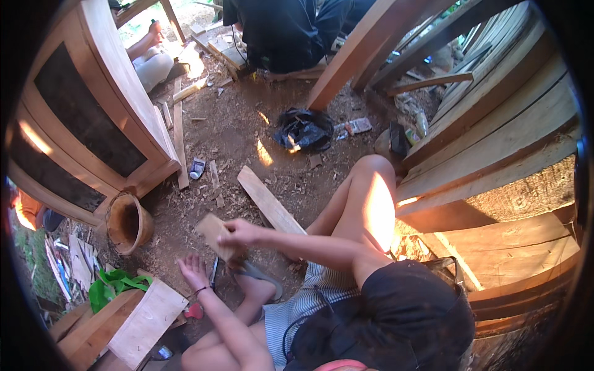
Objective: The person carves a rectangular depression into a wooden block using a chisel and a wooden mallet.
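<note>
My right hand grips a flat, pale wooden block in front of my legs. Below and to the left of it, my left hand is held low with its fingers apart, nothing in it. A thin dark tool shows just right of that hand; its kind is unclear. Beyond the block, a wooden plank lies slantwise on the ground. A small red object is beside my left forearm.
At left stands a wooden cabinet with dark panels, a round brown pot before it. Boards and green leaves lie lower left. A black plastic bag sits ahead near a post. Stacked timber flanks my right; two people are beyond.
</note>
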